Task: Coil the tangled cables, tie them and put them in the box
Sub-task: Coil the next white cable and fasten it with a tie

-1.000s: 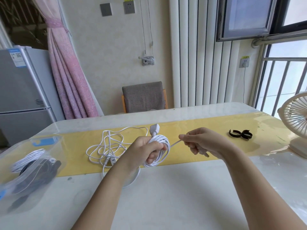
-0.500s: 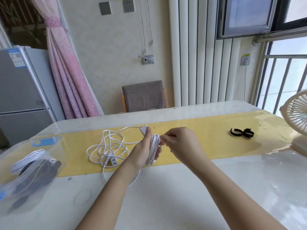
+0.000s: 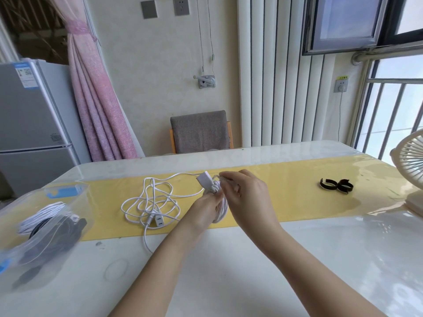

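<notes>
My left hand (image 3: 203, 210) grips a coil of white cable (image 3: 221, 207) held edge-on above the yellow runner, with a white plug (image 3: 204, 179) sticking up at its top. My right hand (image 3: 246, 197) is against the coil and pinches the cable's loose end near the plug. The rest of this white cable lies in a tangled heap (image 3: 151, 204) with an inline switch (image 3: 158, 219) to the left of my hands. Two black strap ties (image 3: 336, 185) lie curled on the runner to the right. A clear plastic box (image 3: 43, 225) at the left holds white and black coiled cables.
A white table (image 3: 251, 271) carries a yellow runner (image 3: 274, 191). A cream desk fan (image 3: 409, 170) stands at the right edge. A grey-backed chair (image 3: 200, 131) sits behind the table, a fridge (image 3: 29, 124) at far left.
My right hand, stretched out to the right with the cable end a second ago, has come back to the coil and carried the end up to the plug. The coil now faces edge-on.
</notes>
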Demonstrator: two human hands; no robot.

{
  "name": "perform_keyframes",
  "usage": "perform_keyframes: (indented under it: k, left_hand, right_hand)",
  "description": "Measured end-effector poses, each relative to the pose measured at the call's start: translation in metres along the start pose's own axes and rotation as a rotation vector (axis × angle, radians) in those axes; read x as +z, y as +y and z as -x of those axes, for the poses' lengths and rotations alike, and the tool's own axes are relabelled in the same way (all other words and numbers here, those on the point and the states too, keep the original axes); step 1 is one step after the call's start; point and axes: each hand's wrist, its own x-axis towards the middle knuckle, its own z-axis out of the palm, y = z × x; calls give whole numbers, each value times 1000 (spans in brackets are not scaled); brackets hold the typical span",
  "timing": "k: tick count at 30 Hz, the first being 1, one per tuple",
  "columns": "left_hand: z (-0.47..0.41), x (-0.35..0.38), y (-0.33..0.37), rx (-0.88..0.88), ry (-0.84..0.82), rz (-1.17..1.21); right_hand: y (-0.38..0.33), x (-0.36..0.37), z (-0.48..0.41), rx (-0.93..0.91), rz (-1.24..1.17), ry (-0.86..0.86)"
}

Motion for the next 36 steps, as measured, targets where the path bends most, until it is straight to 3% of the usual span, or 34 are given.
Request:
perform_keyframes:
  k: [2, 6, 8, 13, 19, 27, 32, 36]
  left_hand:
    - [-2, 2, -4, -44, 8, 11]
    - [-6, -2, -2, -99, 98, 338]
    - [-5, -4, 2, -82, 67, 401]
    - [4, -1, 9, -62, -23, 254]
    - [10, -6, 14, -53, -107, 179]
    - [9, -5, 18, 146, 161, 275]
    - [3, -13, 6, 222, 201, -14]
    - [-4, -10, -7, 163, 177, -303]
  right_hand:
    - [-3, 2, 3, -10, -7, 1]
    - [-5, 2, 4, 20, -68, 51]
    - [-5, -2, 1, 79, -134, 77]
    - [-4, -10, -3, 271, -419, 46]
    - [9, -38, -24, 553, -901, 187]
    - [25, -52, -29, 643, -1103, 258]
    - [22, -42, -28, 647, -1066, 232]
    - [13, -24, -21, 593, -950, 53]
